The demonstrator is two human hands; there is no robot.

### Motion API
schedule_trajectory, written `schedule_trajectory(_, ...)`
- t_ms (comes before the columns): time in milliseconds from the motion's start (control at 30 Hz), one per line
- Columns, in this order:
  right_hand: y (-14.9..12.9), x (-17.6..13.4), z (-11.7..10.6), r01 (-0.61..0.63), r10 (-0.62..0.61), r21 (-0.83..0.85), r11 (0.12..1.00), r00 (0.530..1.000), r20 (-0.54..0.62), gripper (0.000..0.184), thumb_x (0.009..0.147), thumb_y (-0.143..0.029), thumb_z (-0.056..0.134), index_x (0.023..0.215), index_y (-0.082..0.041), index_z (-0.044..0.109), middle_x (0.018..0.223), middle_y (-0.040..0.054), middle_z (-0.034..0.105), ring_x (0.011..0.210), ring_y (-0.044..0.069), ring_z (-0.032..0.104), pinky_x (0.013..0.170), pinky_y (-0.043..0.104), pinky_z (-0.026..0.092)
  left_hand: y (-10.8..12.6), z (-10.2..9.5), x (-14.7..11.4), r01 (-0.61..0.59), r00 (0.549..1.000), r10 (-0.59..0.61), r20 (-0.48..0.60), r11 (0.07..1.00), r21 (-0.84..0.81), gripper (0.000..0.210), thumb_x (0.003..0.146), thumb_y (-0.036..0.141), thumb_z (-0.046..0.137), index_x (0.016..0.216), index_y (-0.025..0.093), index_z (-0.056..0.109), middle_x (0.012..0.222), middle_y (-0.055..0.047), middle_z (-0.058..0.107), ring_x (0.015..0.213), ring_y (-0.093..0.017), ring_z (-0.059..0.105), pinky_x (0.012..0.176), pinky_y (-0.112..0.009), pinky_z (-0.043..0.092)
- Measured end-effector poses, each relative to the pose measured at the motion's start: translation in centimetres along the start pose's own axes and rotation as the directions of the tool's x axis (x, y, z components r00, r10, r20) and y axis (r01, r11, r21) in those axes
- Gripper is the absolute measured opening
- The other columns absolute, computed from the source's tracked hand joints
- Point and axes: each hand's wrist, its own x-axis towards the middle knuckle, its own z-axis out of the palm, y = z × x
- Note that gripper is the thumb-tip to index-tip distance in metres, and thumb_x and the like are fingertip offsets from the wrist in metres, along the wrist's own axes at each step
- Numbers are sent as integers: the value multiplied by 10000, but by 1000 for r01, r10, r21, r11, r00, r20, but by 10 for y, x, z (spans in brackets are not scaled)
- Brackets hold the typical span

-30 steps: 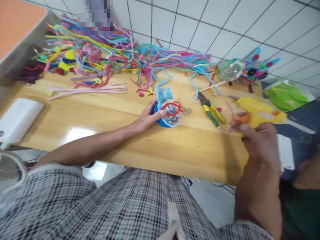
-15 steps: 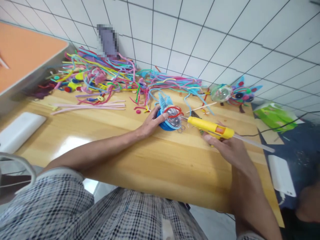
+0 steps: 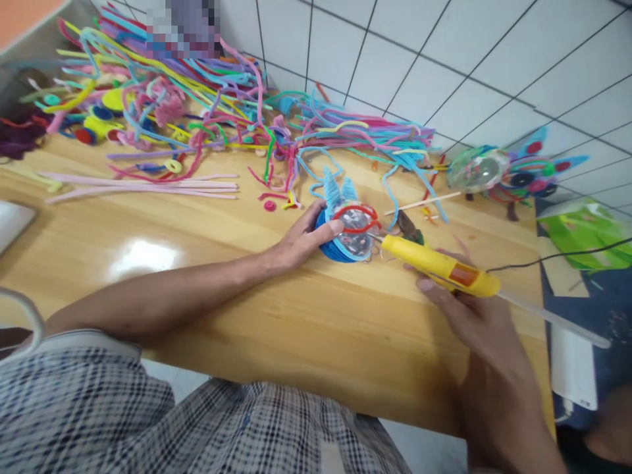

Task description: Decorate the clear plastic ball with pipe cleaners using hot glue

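Wooden tabletop [image 3: 276, 342] spans most of our view. Along the wall we log a tangled heap of fuzzy stems [image 3: 365, 135], many colours. Yellow glue gun [image 3: 434, 263], right of centre: long axis slants from nozzle at upper left to a translucent glue stick [image 3: 557, 320] at lower right; nozzle points left, at the craft piece's clear front. Contact there we cannot tell. Right hand [image 3: 474, 316] grips the gun from below, fingers curled round it, mostly hidden. Blue-wrapped craft piece [image 3: 340, 252], mid-tabletop: two ears point towards the wall. Left hand [image 3: 306, 242] pinches its left side, thumb near the red loop [image 3: 355, 210], other fingers behind. Dark-jawed pliers [image 3: 409, 227] lie partly behind the gun. Smallest: pink button [image 3: 269, 206], left of the ears.
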Motion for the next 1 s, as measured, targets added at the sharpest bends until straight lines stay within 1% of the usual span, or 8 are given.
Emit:
schedule_trajectory(167, -8, 5, 1, 77, -74, -65, 995, 997, 37, 162, 1144, -485, 722, 1078, -380, 826, 996, 16, 847, 907, 292, 821, 957, 560, 715, 1, 0, 0, -17, 1000, 16, 10, 999, 44, 720, 947, 825, 872, 1372, 265, 718, 1339, -77, 810, 1307, -354, 767, 1169, -548, 670)
schedule_trajectory(333, -5, 2, 3, 87, -87, -52, 995, 996, 13, 99, 1137, -454, 739, 1140, -395, 818, 995, 15, 845, 882, 289, 812, 772, 488, 696, 0, 0, 1, -47, 999, 45, 31, 997, 59, 702, 963, 820, 863, 1388, 280, 719, 1331, -73, 813, 1321, -355, 762, 1190, -554, 674)
schedule_trajectory(400, -2, -1, 3, 72, -72, -54, 996, 997, 3, 97, 1131, -440, 755, 1159, -391, 834, 1052, 26, 864, 941, 302, 834, 807, 501, 714, 1, 0, 1, -44, 998, 42, 36, 997, 61, 697, 968, 817, 858, 1388, 278, 720, 1340, -77, 808, 1333, -361, 754, 1203, -565, 665)
schedule_trajectory(533, 2, -2, 0, 27, -28, -47, 999, 999, -29, 119, 1120, -438, 783, 1189, -381, 862, 1222, 44, 894, 1117, 335, 864, 1082, 613, 707, 4, -1, 1, -35, 999, 33, 32, 998, 58, 702, 970, 813, 852, 1386, 261, 725, 1330, -87, 802, 1351, -370, 736, 1216, -564, 642)
schedule_trajectory(600, 1, 0, -1, 27, -28, -33, 999, 1000, -7, 129, 1125, -438, 777, 1194, -378, 867, 1205, 36, 901, 1124, 333, 869, 1135, 624, 684, 5, 0, 0, -26, 999, 24, 29, 998, 53, 688, 971, 801, 856, 1385, 268, 725, 1335, -81, 798, 1355, -362, 731, 1214, -548, 634)
schedule_trajectory(667, 1, 2, -1, 37, -37, -12, 999, 999, 19, 136, 1129, -430, 771, 1201, -369, 870, 1170, 29, 906, 1097, 321, 873, 1102, 589, 694, 5, 1, 0, -12, 1000, 11, 22, 999, 39, 672, 970, 790, 862, 1384, 280, 721, 1343, -73, 792, 1350, -351, 728, 1203, -532, 631)
schedule_trajectory(800, 1, 1, 2, 28, -28, 11, 1000, 1000, 7, 147, 1129, -429, 778, 1192, -353, 886, 1185, 33, 913, 1086, 307, 878, 972, 504, 721, 5, 2, -1, 4, 1000, -4, 16, 1000, 20, 669, 959, 786, 874, 1382, 294, 713, 1334, -65, 785, 1333, -341, 725, 1184, -524, 628)
schedule_trajectory(1000, 3, -2, 3, -7, 7, 33, 999, 1000, -9, 184, 1113, -488, 809, 1177, -348, 908, 1178, 44, 926, 1092, 304, 889, 941, 480, 746, 8, 4, 0, 25, 999, -25, 32, 1000, -4, 737, 923, 810, 891, 1380, 265, 700, 1338, -73, 778, 1303, -340, 722, 1167, -524, 603)
